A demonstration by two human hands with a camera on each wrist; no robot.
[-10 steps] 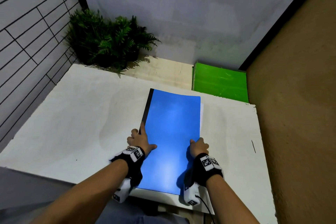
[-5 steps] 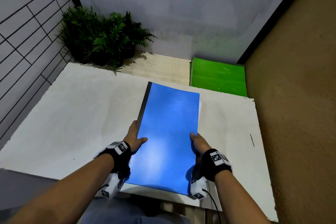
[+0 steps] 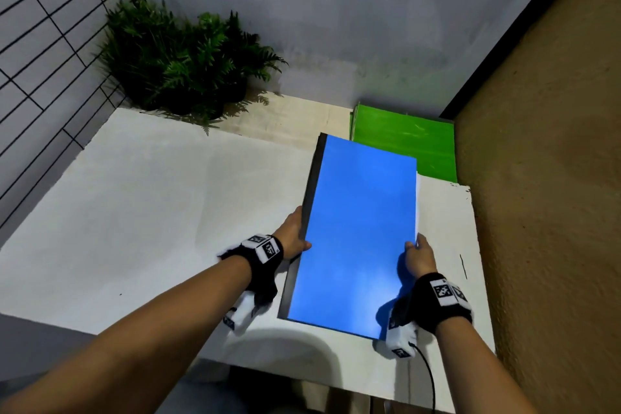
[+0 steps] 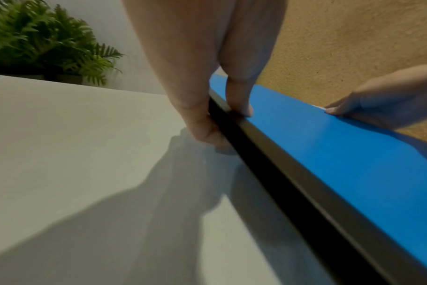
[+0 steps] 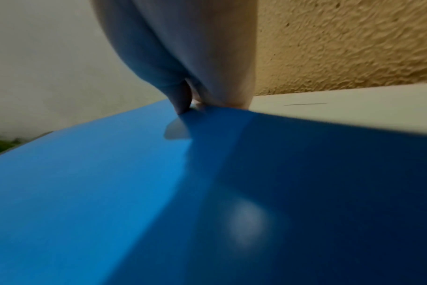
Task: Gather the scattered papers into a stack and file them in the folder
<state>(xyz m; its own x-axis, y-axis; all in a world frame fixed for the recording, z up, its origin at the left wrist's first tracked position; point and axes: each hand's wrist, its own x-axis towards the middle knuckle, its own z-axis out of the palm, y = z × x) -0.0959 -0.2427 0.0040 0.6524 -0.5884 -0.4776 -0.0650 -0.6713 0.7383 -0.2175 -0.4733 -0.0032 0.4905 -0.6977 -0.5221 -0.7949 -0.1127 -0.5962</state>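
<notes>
A closed blue folder (image 3: 356,232) with a black spine hangs lifted above the right part of the white table (image 3: 151,218). My left hand (image 3: 291,236) grips its spine edge, thumb on the blue cover and fingers underneath, as the left wrist view shows at the folder (image 4: 329,146) and left hand (image 4: 207,115). My right hand (image 3: 418,254) pinches the opposite edge of the folder (image 5: 110,192), the right hand (image 5: 195,92) holding it there. A thin white strip of paper (image 3: 417,208) sticks out along the folder's right edge.
A potted fern (image 3: 181,60) stands at the table's far left corner. A green board (image 3: 403,144) lies beyond the table's far edge. A rough brown wall (image 3: 544,178) runs close along the right side. A tiled wall (image 3: 50,60) is on the left.
The folder has come up off the table and moved to the right and farther away. Both hands went from resting on its near end to gripping its side edges.
</notes>
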